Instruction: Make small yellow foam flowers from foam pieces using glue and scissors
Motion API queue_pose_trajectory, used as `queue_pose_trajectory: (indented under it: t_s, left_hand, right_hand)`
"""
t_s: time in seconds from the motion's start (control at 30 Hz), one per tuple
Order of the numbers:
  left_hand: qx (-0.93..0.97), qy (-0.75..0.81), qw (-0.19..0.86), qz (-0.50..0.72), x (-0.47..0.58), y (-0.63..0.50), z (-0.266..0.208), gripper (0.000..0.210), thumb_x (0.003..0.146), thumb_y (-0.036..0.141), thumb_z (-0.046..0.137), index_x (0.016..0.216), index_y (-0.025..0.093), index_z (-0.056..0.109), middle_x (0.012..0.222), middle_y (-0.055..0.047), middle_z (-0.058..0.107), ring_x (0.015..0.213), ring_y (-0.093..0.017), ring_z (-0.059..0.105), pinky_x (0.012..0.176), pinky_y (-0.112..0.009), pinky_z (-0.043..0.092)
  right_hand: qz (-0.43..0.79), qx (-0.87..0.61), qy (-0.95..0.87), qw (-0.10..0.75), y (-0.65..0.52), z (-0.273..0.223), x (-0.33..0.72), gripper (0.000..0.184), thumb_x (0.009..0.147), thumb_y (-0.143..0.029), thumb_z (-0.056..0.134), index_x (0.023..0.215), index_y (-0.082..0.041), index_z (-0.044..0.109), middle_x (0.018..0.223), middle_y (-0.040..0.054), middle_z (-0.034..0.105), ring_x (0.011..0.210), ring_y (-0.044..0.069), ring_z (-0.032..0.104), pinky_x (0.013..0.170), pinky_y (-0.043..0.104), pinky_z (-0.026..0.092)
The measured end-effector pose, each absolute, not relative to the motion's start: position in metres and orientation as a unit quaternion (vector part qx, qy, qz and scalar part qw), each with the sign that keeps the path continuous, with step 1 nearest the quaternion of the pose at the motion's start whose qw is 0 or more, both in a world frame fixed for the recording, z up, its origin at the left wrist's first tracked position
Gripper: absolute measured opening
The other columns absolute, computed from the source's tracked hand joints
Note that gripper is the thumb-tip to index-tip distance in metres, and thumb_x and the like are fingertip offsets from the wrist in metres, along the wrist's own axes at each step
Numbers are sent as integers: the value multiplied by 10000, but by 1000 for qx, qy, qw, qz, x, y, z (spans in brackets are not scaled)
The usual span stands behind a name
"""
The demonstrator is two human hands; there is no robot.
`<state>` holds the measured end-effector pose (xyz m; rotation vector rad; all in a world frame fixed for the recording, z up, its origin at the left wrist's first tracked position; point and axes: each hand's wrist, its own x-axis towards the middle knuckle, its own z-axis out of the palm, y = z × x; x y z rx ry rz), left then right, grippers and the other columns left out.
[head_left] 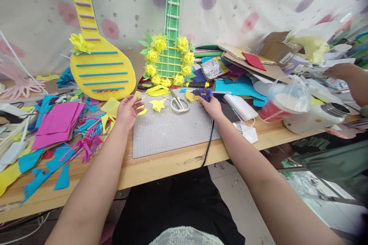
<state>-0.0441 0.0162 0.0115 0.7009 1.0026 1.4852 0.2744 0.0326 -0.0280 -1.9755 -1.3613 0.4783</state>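
My left hand [128,110] is raised at the left edge of the grey cutting mat [175,134]. Its thumb and fingertips pinch a small piece of yellow paper [138,94]; more yellow shows behind the fingers. My right hand [212,107] is closed around a blue-purple hot glue gun [204,92], a clear glue stick poking from its back and a black cord trailing over the table edge. Between the hands lie a yellow star-shaped paper cutout [158,104] and white-handled scissors [179,104]. A yellow paper piece [191,95] sits by the gun's nozzle.
Behind the mat stand a yellow lute-like craft [102,71] and a green one [169,59] with yellow paper flowers. Magenta sheets [59,124] and blue scraps cover the left. At right are a bagged cup [280,105], a white jar [319,118] and another person's arm [349,80].
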Motion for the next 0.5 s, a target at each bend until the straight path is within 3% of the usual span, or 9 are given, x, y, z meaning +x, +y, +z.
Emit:
queue_pose_trajectory:
  t_s: [0.13, 0.23, 0.37, 0.43, 0.5]
  left_hand:
    - [382, 443, 516, 626, -42, 20, 11, 291, 569, 271, 791, 731, 172, 569, 627, 50, 597, 526, -81, 602, 485, -189, 509]
    - [439, 452, 466, 622, -42, 26, 19, 245, 581, 268, 781, 720, 162, 609, 558, 63, 548, 410, -35, 484, 509, -215, 527]
    - [522, 464, 400, 594, -40, 34, 36, 207, 582, 283, 774, 703, 162, 656, 788, -1, 654, 422, -9, 436, 513, -224, 530]
    - [561, 472, 371, 570, -37, 36, 41, 213, 556, 305, 784, 658, 160, 665, 891, -35, 664, 502, -39, 506, 488, -213, 513]
    - [601, 468, 352, 544, -33, 37, 44, 222, 537, 323, 791, 634, 159, 676, 938, -57, 657, 615, -86, 569, 487, -211, 506]
  right_hand:
    - [128, -772, -553, 285, 24, -19, 274, 505, 749, -528, 576, 1056, -128, 547, 1049, 168, 635, 1008, 285, 594, 829, 369, 449]
    - [46, -793, -563, 229, 9, -5, 280, 547, 673, -514, 661, 1012, -112, 512, 1079, 203, 594, 1058, 318, 548, 851, 389, 425]
    - [116, -794, -586, 112, -8, 20, 281, 380, 668, -486, 664, 818, -180, 495, 841, 116, 624, 804, 263, 590, 679, 349, 428]
    - [183, -738, -634, 139, -9, 30, 271, 320, 700, -478, 630, 700, -204, 465, 708, 51, 598, 694, 198, 559, 620, 304, 403]
    - [279, -655, -660, 239, -2, 35, 254, 313, 709, -474, 627, 689, -203, 471, 682, 22, 588, 661, 150, 534, 591, 264, 394]
